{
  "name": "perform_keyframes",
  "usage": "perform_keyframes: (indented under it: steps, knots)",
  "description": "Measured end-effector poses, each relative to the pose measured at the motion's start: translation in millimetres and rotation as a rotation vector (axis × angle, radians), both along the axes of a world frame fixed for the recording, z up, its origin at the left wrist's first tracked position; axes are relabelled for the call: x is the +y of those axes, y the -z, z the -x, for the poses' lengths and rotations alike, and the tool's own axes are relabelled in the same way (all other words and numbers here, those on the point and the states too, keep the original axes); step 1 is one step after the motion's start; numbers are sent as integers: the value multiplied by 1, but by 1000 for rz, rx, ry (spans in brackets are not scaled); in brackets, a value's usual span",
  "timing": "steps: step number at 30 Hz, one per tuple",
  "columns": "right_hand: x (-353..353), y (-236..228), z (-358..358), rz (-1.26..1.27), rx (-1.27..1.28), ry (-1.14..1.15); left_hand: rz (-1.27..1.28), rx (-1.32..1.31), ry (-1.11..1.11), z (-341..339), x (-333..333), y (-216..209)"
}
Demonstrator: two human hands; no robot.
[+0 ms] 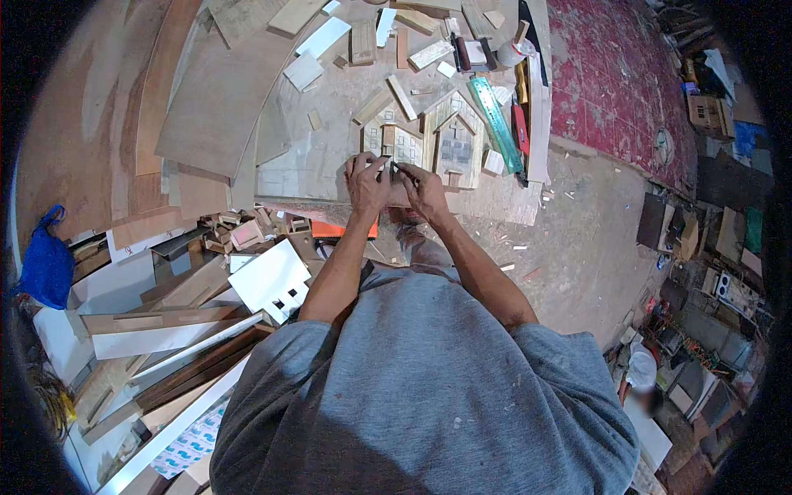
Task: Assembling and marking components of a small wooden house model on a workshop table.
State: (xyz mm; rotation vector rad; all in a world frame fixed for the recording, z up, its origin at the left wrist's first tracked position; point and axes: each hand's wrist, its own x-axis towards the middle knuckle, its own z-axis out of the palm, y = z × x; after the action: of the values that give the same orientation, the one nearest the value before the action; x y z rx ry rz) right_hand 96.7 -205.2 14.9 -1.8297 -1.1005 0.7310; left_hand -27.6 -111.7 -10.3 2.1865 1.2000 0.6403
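My left hand (pixel 368 183) and my right hand (pixel 423 192) meet near the front edge of the worktable. The fingers of both are pinched around something small and dark that I cannot make out. Just beyond them lies a small wooden house model (pixel 407 147) with rows of square windows. To its right is a second wooden house piece (pixel 457 148) with a peaked roof and a dark windowed panel. Loose wood strips (pixel 402 98) lie behind the models. A green ruler (pixel 497 128) lies right of the peaked house.
A red-handled tool (pixel 520 129) and a white container (pixel 512 54) are at the table's right side. Thin plywood sheets (pixel 223 107) overlap on the left. Offcuts and boards (pixel 177 330) pile up at lower left, with a blue bag (pixel 43 262). Another person (pixel 642 367) is at far right.
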Motion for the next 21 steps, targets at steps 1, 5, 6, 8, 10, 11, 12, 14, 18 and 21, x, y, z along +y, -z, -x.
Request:
perform_keyframes:
  steps: [1, 5, 6, 8, 10, 11, 12, 14, 18, 21]
  knots:
    - [0, 0, -1, 38, 22, -12, -1, -4, -2, 0, 0, 0]
    - [-2, -1, -3, 75, -16, -63, -6, -7, -17, -1, -2, -2]
    - [-3, -1, -3, 73, -17, -64, -3, 6, -22, -1, -3, -2]
    - [-4, -4, -3, 67, -12, -71, -2, 18, -26, -1, -3, -3]
    - [-3, -3, -2, 46, -1, -55, 3, 36, -42, -2, -4, -5]
    - [-3, -1, -2, 26, 11, -38, 2, 35, -42, -3, -4, -5]
    - [-1, 1, -3, 24, 10, -38, -4, 32, -38, -4, -3, -6]
    - [2, 3, -3, 7, -7, -14, -8, 32, -35, -4, -4, -6]
    - [1, -8, -4, 98, 58, -60, -2, 41, -47, -2, -5, -6]
    - [0, -6, -5, 73, 62, -71, 12, 61, -45, -4, -3, -8]
